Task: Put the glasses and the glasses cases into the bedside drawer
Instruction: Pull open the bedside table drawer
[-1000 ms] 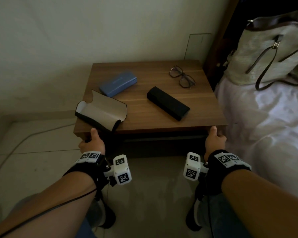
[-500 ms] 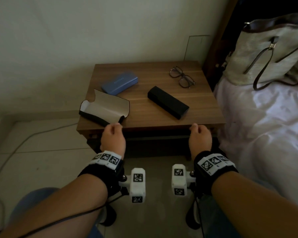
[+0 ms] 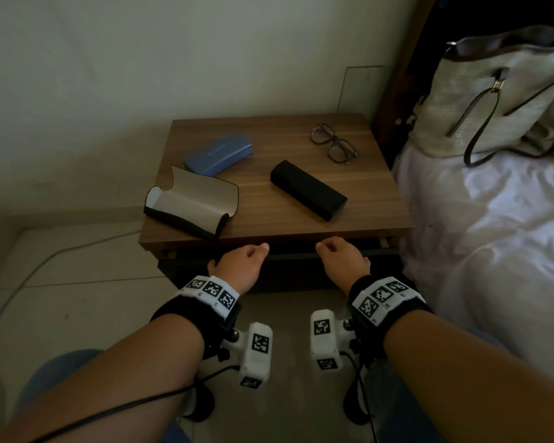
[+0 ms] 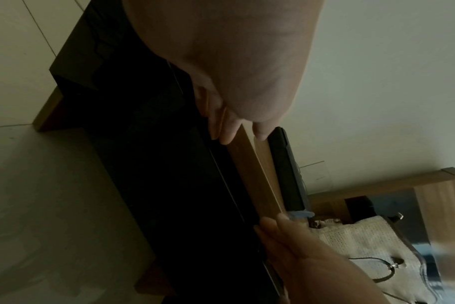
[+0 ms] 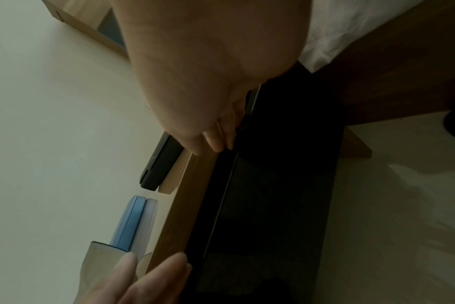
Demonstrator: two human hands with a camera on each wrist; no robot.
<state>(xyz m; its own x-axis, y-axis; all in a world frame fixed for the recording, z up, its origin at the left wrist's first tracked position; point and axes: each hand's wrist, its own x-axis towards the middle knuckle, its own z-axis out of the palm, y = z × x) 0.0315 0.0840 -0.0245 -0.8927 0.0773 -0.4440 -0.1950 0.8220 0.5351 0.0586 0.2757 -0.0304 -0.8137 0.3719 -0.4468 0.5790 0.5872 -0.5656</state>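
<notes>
Dark-framed glasses (image 3: 333,142) lie at the back right of the wooden bedside table (image 3: 269,132). A closed blue case (image 3: 219,154), a closed black case (image 3: 307,190) and an open black case with a pale lining (image 3: 192,201) also lie on top. Under the front edge, my left hand (image 3: 247,257) and right hand (image 3: 336,254) curl their fingers over the top edge of the dark drawer front (image 3: 295,276). In the left wrist view the fingers (image 4: 221,127) hook into the gap above the drawer front (image 4: 156,164); the right wrist view shows the same for the right fingers (image 5: 218,137).
A bed with white sheets (image 3: 493,235) stands against the table's right side, with a woven handbag (image 3: 493,91) on it. A cable (image 3: 29,266) runs across the tiled floor on the left. The open case overhangs the table's front left corner.
Both hands slid inward from the table's front corners to the middle of the drawer front, and their fingers now curl over its top edge.
</notes>
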